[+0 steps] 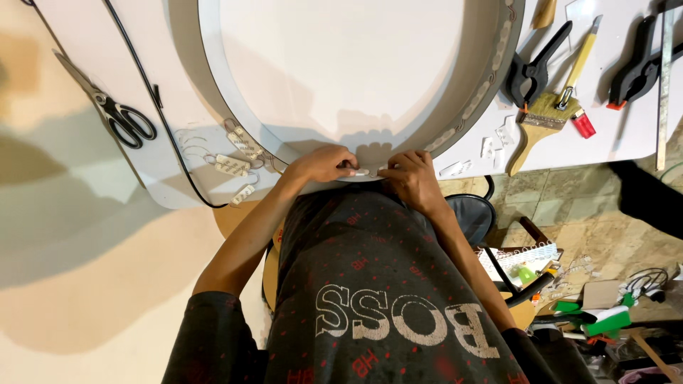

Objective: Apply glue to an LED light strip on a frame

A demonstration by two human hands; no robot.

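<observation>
**Both hands at the near rim of the round frame**

I saw a small white light module point(361, 171) pinched at the near inner edge of the big round frame point(491, 64), on the white worktop point(626, 135). My left grip point(324, 163) was closed on it from one side, my right grip point(411, 178) pressing beside it. More modules on wire point(235, 165) lay just left; scissors point(117, 114) farther left, a brush point(544, 117) and clamps point(533, 67) well right.
</observation>
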